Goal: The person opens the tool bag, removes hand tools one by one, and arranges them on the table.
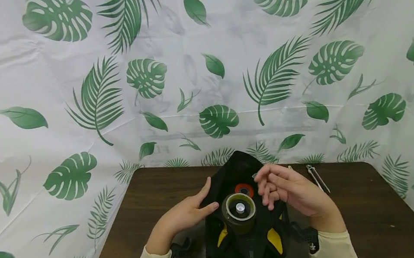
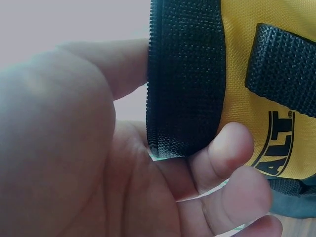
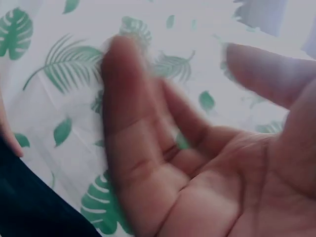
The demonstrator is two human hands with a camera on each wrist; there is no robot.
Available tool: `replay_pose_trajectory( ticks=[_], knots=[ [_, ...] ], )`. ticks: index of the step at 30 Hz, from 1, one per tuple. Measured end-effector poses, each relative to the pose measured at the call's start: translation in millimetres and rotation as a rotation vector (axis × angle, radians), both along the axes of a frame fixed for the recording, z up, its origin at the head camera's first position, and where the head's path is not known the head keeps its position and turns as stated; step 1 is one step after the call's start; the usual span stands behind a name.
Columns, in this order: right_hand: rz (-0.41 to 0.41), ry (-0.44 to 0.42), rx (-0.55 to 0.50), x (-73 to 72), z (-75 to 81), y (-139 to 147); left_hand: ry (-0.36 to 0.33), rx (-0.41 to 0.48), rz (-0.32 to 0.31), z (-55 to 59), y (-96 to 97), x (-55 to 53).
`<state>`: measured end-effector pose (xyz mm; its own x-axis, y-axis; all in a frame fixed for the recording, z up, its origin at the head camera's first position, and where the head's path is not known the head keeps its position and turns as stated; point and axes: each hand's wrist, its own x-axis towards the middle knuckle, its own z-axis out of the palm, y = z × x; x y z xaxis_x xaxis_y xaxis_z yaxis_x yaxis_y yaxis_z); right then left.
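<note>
Black-and-yellow bag: left hand pinches its rim; right hand hovers near, fingers loosely bent.

The bag sat on the table between the left hand and right hand, tool rightward, cloth behind.

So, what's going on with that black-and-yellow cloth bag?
A person's left hand holds the zip edge of the black-and-yellow cloth bag, which sits on a dark brown table. Their right hand is raised over the bag's other side, fingers loosely bent, with nothing in it that I can see. A round, dark thing with a pale ring shows near the bag's middle; I can't tell what it is.
</note>
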<state>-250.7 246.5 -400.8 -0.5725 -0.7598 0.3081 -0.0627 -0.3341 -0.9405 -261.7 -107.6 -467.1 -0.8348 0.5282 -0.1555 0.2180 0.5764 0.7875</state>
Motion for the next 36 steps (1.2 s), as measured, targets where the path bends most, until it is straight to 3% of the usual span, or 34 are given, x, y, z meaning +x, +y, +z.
replay_pose_trajectory(
  ticks=[6,9,13,22,30,36],
  knots=[
    [-0.319,0.021,0.511,-8.8,14.2,-38,0.005,0.010,-0.001,-1.3,-1.1,-1.5],
    [-0.391,0.067,0.707,-11.8,19.7,-55,0.004,0.017,-0.003,-0.2,-1.9,-2.7],
    [-0.435,0.114,0.877,-15.1,23.6,-69,0.002,0.022,-0.009,2.0,-2.6,-3.5],
    [-0.442,0.064,1.017,-31.8,-0.5,-82,-0.005,0.013,-0.023,0.9,-2.1,-3.0],
    [-0.399,0.197,1.185,-39.7,-20.5,-87,0.002,0.007,-0.027,0.7,-3.0,-1.4],
    [-0.357,0.199,1.202,-39.6,-28.8,-87,0.003,0.007,-0.025,1.3,-3.0,-0.7]
  ],
)
